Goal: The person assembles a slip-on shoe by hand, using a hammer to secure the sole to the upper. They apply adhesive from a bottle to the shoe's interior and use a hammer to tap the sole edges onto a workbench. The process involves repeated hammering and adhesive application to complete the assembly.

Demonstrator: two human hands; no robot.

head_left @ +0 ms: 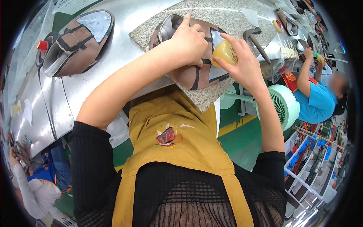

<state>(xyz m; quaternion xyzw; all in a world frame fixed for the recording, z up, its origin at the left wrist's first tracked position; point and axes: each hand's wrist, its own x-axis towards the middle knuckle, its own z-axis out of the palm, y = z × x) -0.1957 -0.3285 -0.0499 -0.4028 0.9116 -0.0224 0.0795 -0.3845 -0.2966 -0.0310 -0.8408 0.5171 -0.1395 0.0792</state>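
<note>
In front of me a brown shoe upper [188,75] with black strips lies on a speckled stone slab [206,99]. My left hand [188,42] rests across the upper, its fingers spread apart and the index finger stretched toward the far edge. In my right hand [242,62] is a translucent yellow plastic bottle [224,53], gripped between thumb and fingers. The bottle is tilted over the upper's pale, shiny toe patch [216,73]; its tip is hidden. Just right of the upper lies a hammer [259,46] with a dark head.
A second brown shoe upper [77,43] lies on the metal table [96,81] at left, near a red-capped container [42,45]. A tape roll [278,25] lies farther back. A mint-green fan [281,107] stands at right, beside a co-worker in blue [315,98]. Another person [39,185] works at lower left.
</note>
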